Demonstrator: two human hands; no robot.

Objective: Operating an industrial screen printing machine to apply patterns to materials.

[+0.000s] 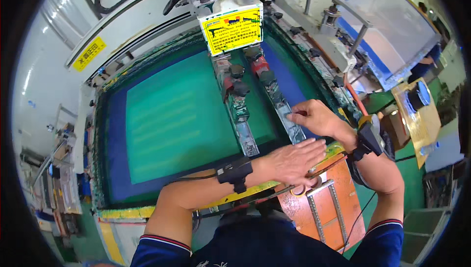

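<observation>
A wide screen-printing frame (114, 178) lies in front of me, its mesh (167, 120) green in the middle with a blue border. Two long ink-stained bars (248, 142), likely the squeegee and flood bar, reach over the mesh toward me. My left hand (297, 163) is stretched flat, palm down, above the frame's near edge, fingers pointing right. Just beyond it, my right hand (319, 118) has its fingers curled together beside the right-hand bar (290, 124). Whatever those fingertips hold, if anything, is hidden. Each wrist wears a black strapped device.
A white machine head with a yellow warning sign (234, 30) stands over the frame. Black knobs (240, 89) stick up from the bars. Below my left hand, an orange board (351, 208) carries a metal rack and a tape roll. Another framed screen (392, 26) leans at far right.
</observation>
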